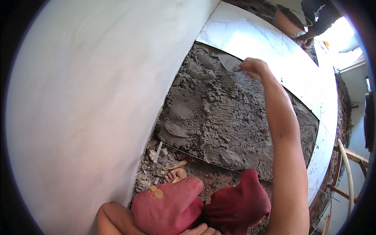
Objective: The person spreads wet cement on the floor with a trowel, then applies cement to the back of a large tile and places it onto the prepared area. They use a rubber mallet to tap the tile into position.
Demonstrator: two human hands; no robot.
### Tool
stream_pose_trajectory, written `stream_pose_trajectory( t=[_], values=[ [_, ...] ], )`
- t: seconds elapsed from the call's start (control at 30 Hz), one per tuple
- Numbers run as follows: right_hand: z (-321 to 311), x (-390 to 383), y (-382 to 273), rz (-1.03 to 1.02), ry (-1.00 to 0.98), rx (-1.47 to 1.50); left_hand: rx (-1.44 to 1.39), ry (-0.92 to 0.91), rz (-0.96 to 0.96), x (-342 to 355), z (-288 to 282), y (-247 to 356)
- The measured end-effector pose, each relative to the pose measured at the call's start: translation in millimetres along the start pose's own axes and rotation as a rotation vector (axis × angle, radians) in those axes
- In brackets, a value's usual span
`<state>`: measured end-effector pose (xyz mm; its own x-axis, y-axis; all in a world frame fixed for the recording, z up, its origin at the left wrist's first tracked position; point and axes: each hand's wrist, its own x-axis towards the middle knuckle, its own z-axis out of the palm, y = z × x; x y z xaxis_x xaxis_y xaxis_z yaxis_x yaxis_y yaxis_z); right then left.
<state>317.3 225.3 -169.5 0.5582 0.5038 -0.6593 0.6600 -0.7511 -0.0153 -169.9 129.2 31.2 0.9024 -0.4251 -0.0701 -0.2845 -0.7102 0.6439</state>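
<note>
My right hand (253, 68) reaches far forward, its fingers closed round the handle of a trowel (228, 62). The trowel's flat blade touches the far edge of a bed of wet grey mortar (219, 105), close beside a laid white tile. Low in the picture, my left arm bends round my left knee, and only the fingers of my left hand (197, 230) show. They lie loosely against the red trousers (168, 203) and hold nothing visible; the rest of that hand is out of the picture.
White marbled tiles (250, 29) border the mortar beyond and at right; a pale wall (86, 90) rises at left. A taut string (203, 159) crosses the near edge, by rubble and a wood scrap (175, 165). Another person's hand (305, 39) is near a bucket (288, 21).
</note>
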Motion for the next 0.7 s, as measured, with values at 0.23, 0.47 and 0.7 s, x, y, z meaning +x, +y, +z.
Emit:
stream_pose_trajectory(
  t=[0.23, 0.47, 0.7],
  values=[
    [46.1, -56.8, 49.8, -0.206, 0.290, 0.019, -0.007, -0.004, 0.062, 2.3, 3.4, -0.8],
    [87.6, -75.5, 30.1, -0.163, 0.363, -0.307, -0.007, 0.000, 0.062, 1.8, 2.3, -6.6],
    [57.7, -26.9, 8.0, -0.013, 0.297, -0.083, 0.006, -0.029, 0.041, 1.3, -3.1, -3.2]
  ],
)
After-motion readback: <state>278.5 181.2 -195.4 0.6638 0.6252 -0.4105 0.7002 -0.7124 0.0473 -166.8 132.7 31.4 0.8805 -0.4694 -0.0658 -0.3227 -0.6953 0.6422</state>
